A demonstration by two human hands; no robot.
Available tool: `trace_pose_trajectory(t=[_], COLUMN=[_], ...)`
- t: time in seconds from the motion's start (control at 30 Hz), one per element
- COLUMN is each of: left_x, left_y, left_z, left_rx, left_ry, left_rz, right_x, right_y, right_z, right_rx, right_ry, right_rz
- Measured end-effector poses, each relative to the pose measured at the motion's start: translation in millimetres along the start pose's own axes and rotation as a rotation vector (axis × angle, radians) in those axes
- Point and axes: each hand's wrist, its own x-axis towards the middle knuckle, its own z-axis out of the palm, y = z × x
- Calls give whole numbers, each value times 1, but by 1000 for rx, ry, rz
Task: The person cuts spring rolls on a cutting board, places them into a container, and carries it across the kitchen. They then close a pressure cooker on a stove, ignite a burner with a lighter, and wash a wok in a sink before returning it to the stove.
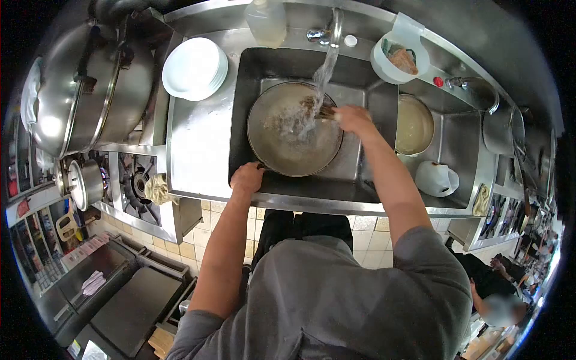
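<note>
A large round wok [270, 147] sits tilted in the left sink basin, with cloudy water in it. Water pours from the faucet [336, 30] into the wok. My right hand [354, 118] is closed around a bamboo wok brush [324, 112], whose bristles are in the water stream over the wok. My left hand [246, 177] is closed at the wok's near-left edge, on what looks like its dark handle; the fingers partly hide it.
White plates [191, 67] are stacked on the left counter, near a jug of yellowish liquid [266, 24]. A white container with scrubbers [396, 63] stands on the divider. The right basin holds a pot [414, 126] and a white jug [436, 179]. Another person [489, 282] is at far right.
</note>
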Motion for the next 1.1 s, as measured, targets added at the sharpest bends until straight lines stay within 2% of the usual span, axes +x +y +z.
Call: trace_pose_trajectory(t=[0.03,0.1,0.17,0.2,0.27,0.33,0.4,0.47,0.53,0.6,0.63,0.67,0.73,0.77,0.83,0.87,0.93,1.0,1.07,1.1], left_x=[5,11,10,10,5,4,10,5,11,21,26,32,40,43,33,29,20,15,16,16], left_y=[-3,-11,-6,-3,1,-1,-6,-4,-4,-11,-14,-18,-25,-28,-22,-17,-9,-6,-7,-6], left_z=[4,16,13,10,4,5,9,7,5,16,21,26,34,37,30,25,12,11,10,9], left_rx=[6,92,105,108,93,66,64,59,58,71,69,87,107,135,171,134,98,68,62,66], left_ry=[0,22,-7,-33,-32,-39,-13,-57,-87,-92,-93,-102,-112,-95,-84,-97,-110,-56,-88,-113], left_rz=[-3,28,-28,-85,-79,-77,-62,-76,-84,-57,-56,-62,-73,-46,-11,-56,-92,-121,-107,-92], right_x=[16,18,6,7,18,28,-37,-75,-100,-139,-138,-133,-97,-88,-82,-87,-88,-108,-101,-90], right_y=[-20,-85,-117,-112,-98,-45,-44,-24,-19,-70,-85,-104,-138,-149,-161,-149,-102,-42,-6,-3], right_z=[-9,-46,-67,-61,-36,2,-29,-2,46,20,28,34,50,48,43,36,48,49,-14,-32], right_rx=[-100,-106,-197,-193,-191,-274,-159,-57,23,445,600,794,979,979,998,925,727,382,316,132], right_ry=[-35,-144,-97,-97,70,74,-160,-266,-297,-588,-659,-646,-594,-596,-448,-528,-815,-538,-526,-365], right_rz=[-91,-54,-157,-150,-162,-190,9,38,-88,30,-66,-163,-106,-109,28,17,-2,22,186,199])
